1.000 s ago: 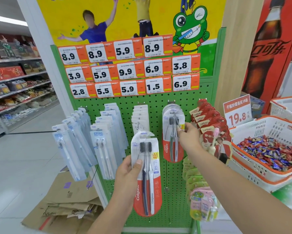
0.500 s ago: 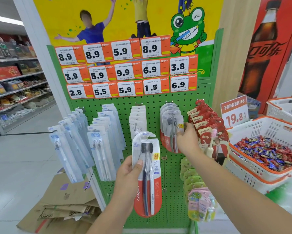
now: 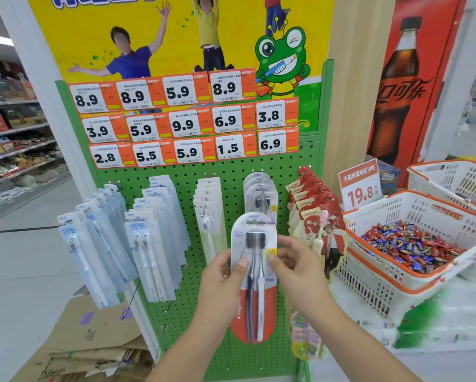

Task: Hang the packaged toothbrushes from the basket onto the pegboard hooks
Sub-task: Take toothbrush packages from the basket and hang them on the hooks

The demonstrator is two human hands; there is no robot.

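Green pegboard (image 3: 231, 172) fills the middle of my view w/ rows of hanging packs; I'm square to it so the hooks point at me. Matching twin-brush packs (image 3: 261, 194) hang on the hook up-centre, just above what I'm holding. That's the row I judge this one belongs on, same rounded card.

The toothbrush pack (image 3: 254, 271) is upright in front of the board, below and in front of that row, not on a hook yet. Both hands on it so I can steer the hang-hole square onto the hook tip. One hand alone would let the long card swing.

Left grip (image 3: 220, 279): thumb across the front of the blister, fingers curled behind the left edge, closed on the pack. Right grip (image 3: 294, 267): thumb pinching the right edge near the yellow sticker, fingers behind, also closed on it.

Hard to tell: the hook itself is buried under the hanging packs, tip not visible. The hang-hole at the pack's top is too small and blurred to make out. My fingers behind the card are hidden. The supply basket isn't identifiable; the white basket (image 3: 413, 199) on the right holds wrapped sweets, not brushes. Right side of view is smeared.
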